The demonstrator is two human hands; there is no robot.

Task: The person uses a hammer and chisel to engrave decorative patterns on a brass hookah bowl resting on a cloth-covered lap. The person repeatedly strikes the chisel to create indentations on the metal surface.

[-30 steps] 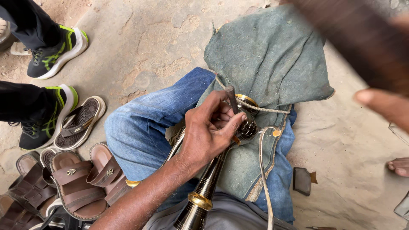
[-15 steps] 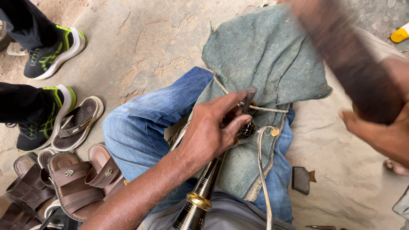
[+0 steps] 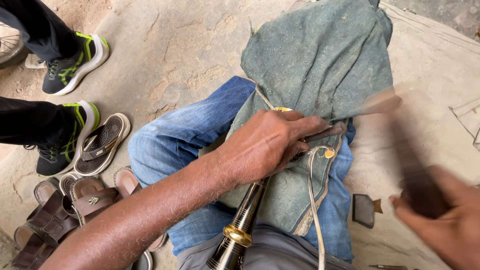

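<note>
The left hand presses a thin metal strip down on the lap, fingers closed over it, atop a dark tube with a brass ring that runs up from the waist. The right hand is a blur gripping a dark tool, likely a hammer swung at the strip. Striking well calls for keeping the left fingertips back from the strip's free end and holding the tube steady. A green cloth pads the jeans. A cord loops close by and could snag. Sandals and someone's sneakers sit well apart to the left.
</note>
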